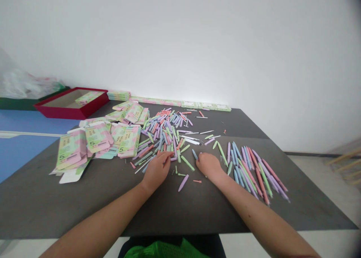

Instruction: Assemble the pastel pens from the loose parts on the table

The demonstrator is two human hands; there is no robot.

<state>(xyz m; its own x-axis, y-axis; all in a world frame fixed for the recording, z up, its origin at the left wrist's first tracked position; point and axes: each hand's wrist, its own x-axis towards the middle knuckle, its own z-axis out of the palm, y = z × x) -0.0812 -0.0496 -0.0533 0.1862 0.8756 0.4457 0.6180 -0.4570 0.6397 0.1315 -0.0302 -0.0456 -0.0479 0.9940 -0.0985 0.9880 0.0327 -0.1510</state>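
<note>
My left hand (pixel 157 168) is closed in a pinch at the near edge of a pile of pastel pen parts (pixel 160 132). Whatever its fingertips hold is too small to make out. My right hand (pixel 209 165) has its fingers closed on a blue pen barrel piece (pixel 194 154), which points up and left. Between the hands lie a green barrel piece (pixel 187 163), a purple barrel piece (pixel 183 183) and a small red clip-like part (pixel 197 181). White refills (pixel 191 141) lie just beyond. To the right, several long pens (pixel 256 171) in mixed colours rest in a loose row.
Printed card packets (pixel 98 138) are heaped on the left of the dark table (pixel 113 205). Behind them stands a red box (pixel 64 113) with a packet inside. A row of small boxes (pixel 172 102) lines the wall. Plastic bags (pixel 28 85) sit at far left.
</note>
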